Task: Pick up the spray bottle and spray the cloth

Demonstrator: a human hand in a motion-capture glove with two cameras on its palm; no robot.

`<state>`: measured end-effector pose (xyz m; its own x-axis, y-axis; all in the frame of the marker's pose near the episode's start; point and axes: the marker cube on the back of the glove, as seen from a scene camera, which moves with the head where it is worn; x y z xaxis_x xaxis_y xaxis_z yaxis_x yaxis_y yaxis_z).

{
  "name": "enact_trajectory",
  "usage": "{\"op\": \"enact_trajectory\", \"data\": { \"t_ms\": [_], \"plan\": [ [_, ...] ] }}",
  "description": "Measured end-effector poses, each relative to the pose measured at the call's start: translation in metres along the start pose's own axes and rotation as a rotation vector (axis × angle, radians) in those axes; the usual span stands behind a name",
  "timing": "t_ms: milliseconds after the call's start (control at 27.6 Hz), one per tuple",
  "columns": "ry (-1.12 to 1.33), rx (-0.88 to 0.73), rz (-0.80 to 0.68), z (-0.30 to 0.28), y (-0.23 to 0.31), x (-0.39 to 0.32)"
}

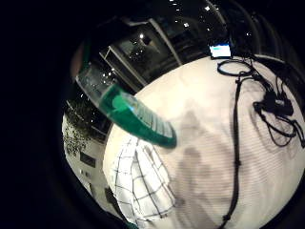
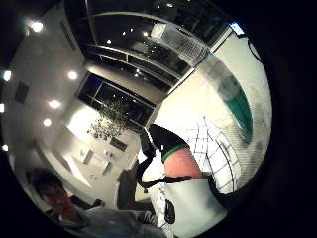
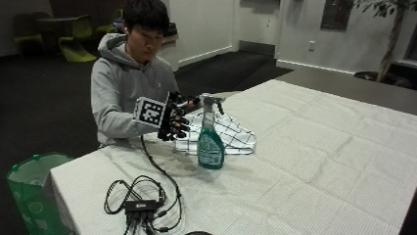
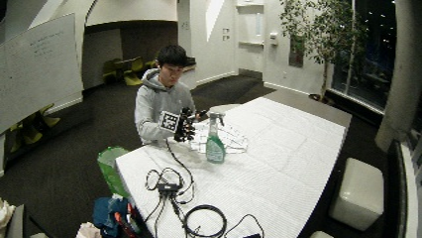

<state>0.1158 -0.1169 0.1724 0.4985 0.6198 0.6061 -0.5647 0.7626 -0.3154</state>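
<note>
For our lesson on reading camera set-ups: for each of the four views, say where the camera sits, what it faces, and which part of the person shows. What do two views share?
Little finger side palm view: on the gloved palm, facing the spray bottle, cloth and table; no body part shows.
Thumb side palm view: same palm, facing bottle and room; a bare finger shows.
Outside view: across the table's corner, facing the seated person; right hand beside the standing bottle.
Wide outside view: farther back, whole room.
Both palm views share bottle and cloth.

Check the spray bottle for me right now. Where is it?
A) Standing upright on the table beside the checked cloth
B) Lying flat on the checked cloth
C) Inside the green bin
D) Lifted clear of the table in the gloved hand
A: the outside view shows the spray bottle upright, its base on the table, next to the checked cloth, with the gloved right hand close beside it.
</note>
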Motion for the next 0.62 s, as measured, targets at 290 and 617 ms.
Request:
{"op": "enact_trajectory", "data": {
  "t_ms": [290,617],
  "plan": [
    [-0.064,0.029,0.074,0.032,-0.034,0.004],
    [-0.178,0.016,0.192,0.057,-0.054,0.004]
  ]
}}
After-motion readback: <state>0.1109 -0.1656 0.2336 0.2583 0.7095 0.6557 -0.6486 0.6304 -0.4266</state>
